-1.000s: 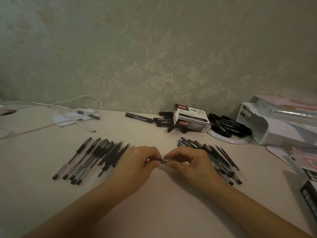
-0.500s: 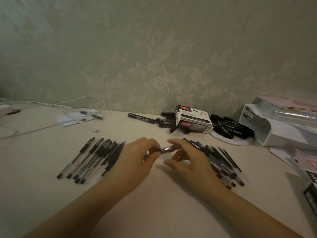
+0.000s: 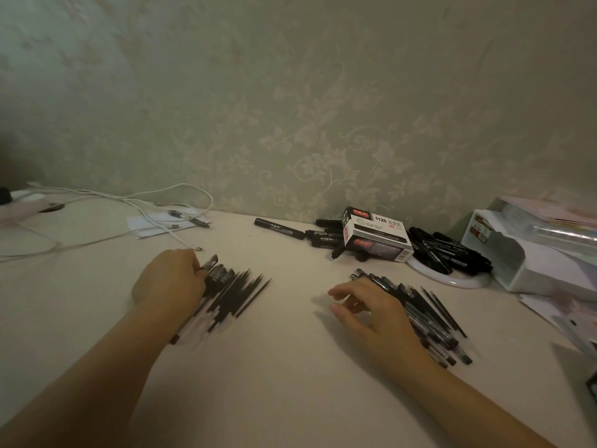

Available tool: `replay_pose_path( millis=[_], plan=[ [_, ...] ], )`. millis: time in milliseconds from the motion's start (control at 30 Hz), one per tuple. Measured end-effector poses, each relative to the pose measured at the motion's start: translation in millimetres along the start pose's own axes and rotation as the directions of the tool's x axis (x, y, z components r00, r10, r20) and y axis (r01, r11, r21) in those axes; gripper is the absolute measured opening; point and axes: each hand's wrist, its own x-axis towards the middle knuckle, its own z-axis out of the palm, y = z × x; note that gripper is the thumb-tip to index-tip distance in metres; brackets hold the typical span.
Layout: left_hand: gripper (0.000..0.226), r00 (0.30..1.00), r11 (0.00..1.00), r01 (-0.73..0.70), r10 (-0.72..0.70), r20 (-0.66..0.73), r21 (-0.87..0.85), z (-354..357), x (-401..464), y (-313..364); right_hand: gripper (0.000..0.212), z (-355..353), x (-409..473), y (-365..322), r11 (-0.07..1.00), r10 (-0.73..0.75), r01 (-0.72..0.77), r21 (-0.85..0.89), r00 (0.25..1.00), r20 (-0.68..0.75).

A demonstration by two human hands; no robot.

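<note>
Two groups of black-capped pens lie on the pale desk. My left hand (image 3: 168,281) is over the far left end of the left row of pens (image 3: 234,292), its fingers curled round one pen (image 3: 211,264) whose cap pokes out past my fingertips. The row is blurred by motion. My right hand (image 3: 366,310) hovers with loosely bent fingers and nothing in it at the left edge of the right pile of pens (image 3: 431,313), and covers part of it.
A pen box (image 3: 378,236) stands near the wall among loose black markers (image 3: 279,228). More markers (image 3: 447,250) sit on a white plate (image 3: 452,281). A white organizer (image 3: 529,266) is at the right; white cables (image 3: 129,202) and papers lie at the left.
Both hands held one pen together at the middle. My right hand let go and drew back toward the right pile. My left hand carried the pen left to the left row.
</note>
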Motion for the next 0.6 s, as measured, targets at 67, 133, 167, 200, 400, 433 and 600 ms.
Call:
replay_pose_path(
  millis=[67,133,167,200,400,433,600],
  plan=[
    [0.013,1.0,1.0,0.007,-0.007,0.023,0.014,1.8,-0.3,-0.3,0.014,-0.4,0.2,-0.9,1.0,-0.006,0.006,-0.011,1.0,0.006],
    [0.014,1.0,0.999,0.006,-0.007,0.03,0.032,1.8,-0.2,-0.2,0.013,-0.8,0.0,-1.1,1.0,-0.013,0.013,-0.018,1.0,0.011],
    [0.015,1.0,0.999,0.0,-0.001,0.03,0.043,1.5,-0.1,-0.1,0.013,-0.8,-0.2,-1.0,1.0,-0.016,0.016,-0.022,1.0,0.008],
    [0.016,1.0,0.999,-0.009,0.008,0.029,0.052,1.2,0.0,0.0,0.013,-0.5,-0.6,-1.0,1.0,-0.015,0.015,-0.028,1.0,0.0],
    [0.018,0.992,0.992,-0.119,0.118,-0.049,-0.029,-0.8,-6.5,10.9,0.014,-10.6,4.1,2.6,0.97,0.078,-0.109,-0.215,0.986,-0.145],
    [0.016,0.986,0.986,-0.156,0.152,-0.067,-0.058,-0.5,-9.9,16.6,0.012,-15.3,5.5,4.2,0.955,0.111,-0.15,-0.258,0.981,-0.161],
    [0.008,0.922,0.903,-0.387,0.382,-0.065,-0.187,7.7,-39.5,48.9,0.012,-23.0,2.0,7.7,0.84,0.204,-0.229,-0.493,0.973,-0.103]
  ],
)
